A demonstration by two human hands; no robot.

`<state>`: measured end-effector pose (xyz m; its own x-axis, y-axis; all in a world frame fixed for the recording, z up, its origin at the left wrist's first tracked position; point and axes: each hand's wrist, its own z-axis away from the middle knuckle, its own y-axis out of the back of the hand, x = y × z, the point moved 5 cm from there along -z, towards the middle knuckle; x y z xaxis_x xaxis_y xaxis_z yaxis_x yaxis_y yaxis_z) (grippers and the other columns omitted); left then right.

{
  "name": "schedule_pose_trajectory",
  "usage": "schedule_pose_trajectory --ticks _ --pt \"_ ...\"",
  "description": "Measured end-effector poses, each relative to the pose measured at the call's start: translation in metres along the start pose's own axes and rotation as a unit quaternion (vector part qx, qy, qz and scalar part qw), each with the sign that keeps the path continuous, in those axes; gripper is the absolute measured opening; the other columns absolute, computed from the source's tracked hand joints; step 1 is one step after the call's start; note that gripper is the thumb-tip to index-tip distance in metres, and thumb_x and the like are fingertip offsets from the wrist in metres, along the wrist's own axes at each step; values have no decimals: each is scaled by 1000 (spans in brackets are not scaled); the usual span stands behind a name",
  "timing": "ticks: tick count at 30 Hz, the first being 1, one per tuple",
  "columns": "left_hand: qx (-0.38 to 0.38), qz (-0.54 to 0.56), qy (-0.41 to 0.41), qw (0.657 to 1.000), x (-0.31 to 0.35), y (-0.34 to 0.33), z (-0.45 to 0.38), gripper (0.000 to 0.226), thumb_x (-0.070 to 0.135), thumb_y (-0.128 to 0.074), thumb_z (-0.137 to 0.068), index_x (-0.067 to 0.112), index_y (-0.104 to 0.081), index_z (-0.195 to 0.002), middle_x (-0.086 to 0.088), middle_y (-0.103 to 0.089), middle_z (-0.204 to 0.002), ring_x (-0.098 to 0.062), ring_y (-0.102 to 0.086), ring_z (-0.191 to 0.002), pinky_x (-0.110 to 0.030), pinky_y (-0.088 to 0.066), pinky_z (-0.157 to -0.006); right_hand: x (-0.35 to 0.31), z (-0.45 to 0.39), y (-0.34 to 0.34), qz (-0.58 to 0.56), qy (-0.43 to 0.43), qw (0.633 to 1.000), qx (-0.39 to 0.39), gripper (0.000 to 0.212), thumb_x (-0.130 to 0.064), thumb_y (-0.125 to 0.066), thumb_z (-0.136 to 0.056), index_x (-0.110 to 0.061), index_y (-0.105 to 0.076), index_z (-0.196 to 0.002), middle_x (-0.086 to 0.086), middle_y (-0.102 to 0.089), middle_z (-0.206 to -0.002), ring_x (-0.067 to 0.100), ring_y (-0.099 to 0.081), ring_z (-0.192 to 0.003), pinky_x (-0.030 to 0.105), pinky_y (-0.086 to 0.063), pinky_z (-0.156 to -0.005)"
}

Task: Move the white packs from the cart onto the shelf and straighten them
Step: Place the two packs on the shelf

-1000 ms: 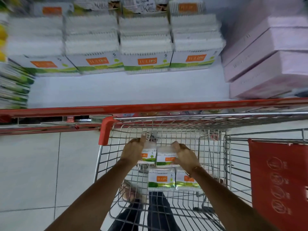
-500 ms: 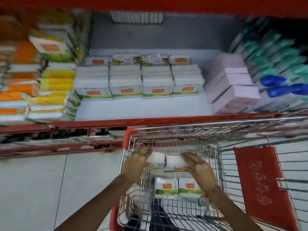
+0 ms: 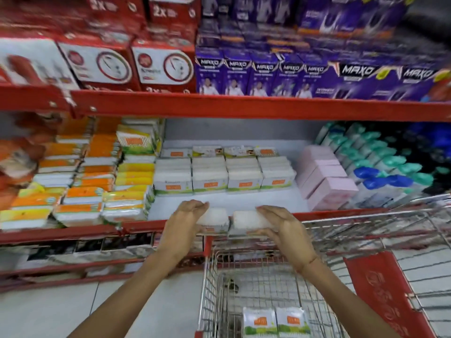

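Note:
Two white packs are held side by side between my hands, just above the red front edge of the shelf. My left hand [image 3: 185, 222] grips the left white pack [image 3: 214, 219]. My right hand [image 3: 284, 228] grips the right white pack [image 3: 251, 220]. Two more white packs [image 3: 275, 324] with orange and green labels lie on the floor of the wire cart [image 3: 212, 276]. On the white shelf [image 3: 219, 202], a row of stacked white packs [image 3: 224, 175] stands behind a bare strip.
Pink boxes [image 3: 327, 176] sit right of the row, orange and yellow packs [image 3: 102, 181] left of it. Blue and green packs fill the far right. A red upper shelf rail [image 3: 244, 106] carries purple and red boxes. The cart's red flap [image 3: 383, 293] is at lower right.
Both hands have lifted the two packs out of the cart, up and forward to the shelf's front edge. My view has tilted up, showing the upper shelves.

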<state>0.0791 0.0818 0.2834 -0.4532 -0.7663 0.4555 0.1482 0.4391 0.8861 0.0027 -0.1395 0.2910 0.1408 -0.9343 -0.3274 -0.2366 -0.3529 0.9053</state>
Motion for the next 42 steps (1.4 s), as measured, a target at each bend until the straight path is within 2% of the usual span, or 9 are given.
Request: schedule_pose_trajectory --ticks 5,13,22,25,29,32,34,37,42 --pt "31 -10 42 999 -42 23 -15 62 7 -68 -83 12 -42 -139 -8 -46 -142 -23 -39 -132 -32 -38 -109 -26 -55 -25 -26 -2 1000 -1 54 -13 -80 -71 -12 -62 -123 6 -66 -121 24 -60 -114 37 -54 -93" --pt "16 -43 91 995 -88 20 -29 66 -9 -65 -79 14 -44 -138 -10 -47 -141 -25 -43 -130 -32 -43 -102 -41 -94 -80 -18 -54 995 -88 57 -11 -71 -81 -16 -51 -135 2 -54 -137 21 -45 -129 34 -42 -107" --pt "-2 -35 66 997 -110 3 -30 63 0 -69 -80 13 -45 -137 -8 -49 -140 -21 -46 -128 -30 -43 -106 -47 -100 -103 -16 -64 991 -114 58 -14 -68 -84 -19 -47 -138 0 -49 -141 16 -40 -132 27 -37 -109" --pt "-18 -74 42 996 -113 -3 -27 65 2 -65 -84 11 -36 -142 -9 -40 -147 -21 -36 -137 -31 -39 -110 -48 -98 -104 1 -39 993 -116 57 -14 -63 -88 -18 -41 -141 0 -44 -145 17 -37 -136 26 -34 -110" --pt "-34 -218 -11 975 -112 -14 -15 77 15 -71 -82 3 -27 -143 -12 -21 -152 -24 -22 -142 -44 -24 -118 -51 -81 -113 109 38 987 -109 54 -24 -55 -94 -9 -37 -143 9 -42 -148 22 -34 -140 33 -27 -116" --pt "3 -247 -22 969 -108 -14 -7 72 46 -46 -91 1 -25 -143 -16 -25 -150 -28 -28 -140 -47 -17 -112 -50 -73 -115 178 53 977 -107 59 -40 -30 -94 -7 -33 -144 11 -37 -150 24 -32 -140 39 -12 -115" --pt "13 -253 -20 967 -100 -16 -3 71 51 -24 -93 2 -22 -143 -13 -24 -151 -25 -25 -141 -43 -9 -113 -50 -68 -113 178 54 977 -105 64 -45 -25 -96 -8 -22 -148 10 -23 -156 24 -20 -144 41 -4 -113" --pt "23 -226 -27 973 -76 -18 -1 67 47 -23 -95 2 -27 -143 -12 -29 -152 -23 -25 -141 -34 1 -115 -48 -57 -104 130 61 987 -69 62 -43 -28 -100 -12 -11 -150 5 -5 -159 19 -4 -147 35 2 -116" --pt "52 -159 -91 982 -18 -43 2 54 38 -28 -97 6 -40 -139 -10 -45 -145 -20 -35 -138 -31 -1 -118 -25 -16 -82 24 31 999 -25 50 -34 -37 -101 -14 -29 -146 2 -29 -154 13 -18 -145 33 -19 -119"
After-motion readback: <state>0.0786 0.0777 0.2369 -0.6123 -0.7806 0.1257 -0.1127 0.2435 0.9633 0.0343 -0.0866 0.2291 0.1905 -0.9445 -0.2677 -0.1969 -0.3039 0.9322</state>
